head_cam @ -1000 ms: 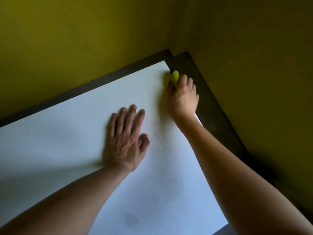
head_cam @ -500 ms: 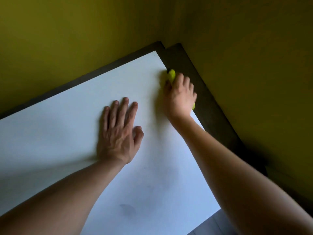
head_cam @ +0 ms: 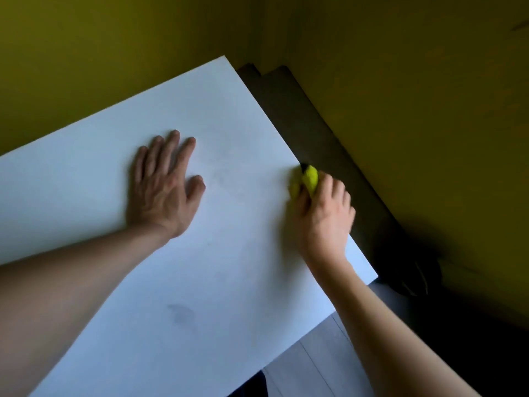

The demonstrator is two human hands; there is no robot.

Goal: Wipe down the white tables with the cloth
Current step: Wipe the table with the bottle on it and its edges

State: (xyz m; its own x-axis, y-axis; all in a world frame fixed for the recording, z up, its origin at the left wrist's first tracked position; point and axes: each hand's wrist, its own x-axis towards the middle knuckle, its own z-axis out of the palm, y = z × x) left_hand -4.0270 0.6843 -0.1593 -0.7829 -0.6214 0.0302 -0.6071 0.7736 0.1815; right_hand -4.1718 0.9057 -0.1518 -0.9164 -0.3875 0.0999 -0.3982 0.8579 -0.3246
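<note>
A white table (head_cam: 229, 253) fills most of the view, set into a corner of yellow walls. My right hand (head_cam: 325, 213) grips a bunched yellow-green cloth (head_cam: 309, 179) and presses it on the table's right edge, about halfway along. Most of the cloth is hidden under the fingers. My left hand (head_cam: 164, 184) lies flat on the tabletop with straight fingers, well left of the cloth. A faint grey smudge (head_cam: 181, 312) marks the table nearer to me.
A dark strip (head_cam: 315, 133) runs between the table's right edge and the yellow wall (head_cam: 415, 96). Pale floor (head_cam: 315, 368) shows beyond the table's near right corner, with a dark shape (head_cam: 415, 273) by the wall.
My right hand has dragged the cloth along the right edge from the far corner toward me. The left hand stays flat on the table. The view has shifted.
</note>
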